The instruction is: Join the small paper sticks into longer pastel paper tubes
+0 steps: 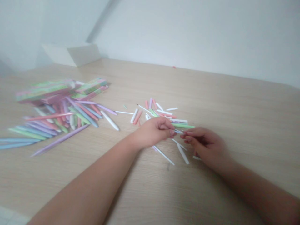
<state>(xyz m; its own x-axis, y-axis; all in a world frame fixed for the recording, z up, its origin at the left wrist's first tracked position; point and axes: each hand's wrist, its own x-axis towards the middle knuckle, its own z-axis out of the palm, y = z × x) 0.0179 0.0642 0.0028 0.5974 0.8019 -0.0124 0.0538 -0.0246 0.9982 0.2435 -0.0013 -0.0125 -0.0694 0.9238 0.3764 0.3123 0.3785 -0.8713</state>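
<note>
My left hand (pixel 156 132) and my right hand (pixel 207 144) meet over the scattered pen parts, fingertips pinched on either end of one thin, pale bluish stick that looks like a pen refill (pixel 179 131). Blur hides its exact ends. Around them lie short barrel pieces in white, orange, purple and green, such as a green piece (pixel 184 126) just behind my fingers. A thin refill (pixel 164 155) rests on the table in front of my left hand. Beside it is a white tapered piece (pixel 182 153). Something reddish and white sits partly hidden under my right hand.
To the left spreads a pile of pastel pens (pixel 82 112), with pink and green boxes (pixel 91 87) behind it. A white pen (pixel 110 120) lies at the pile's right edge. A white box (pixel 84 55) stands at the back, near the wall, on the wooden table (pixel 253 112).
</note>
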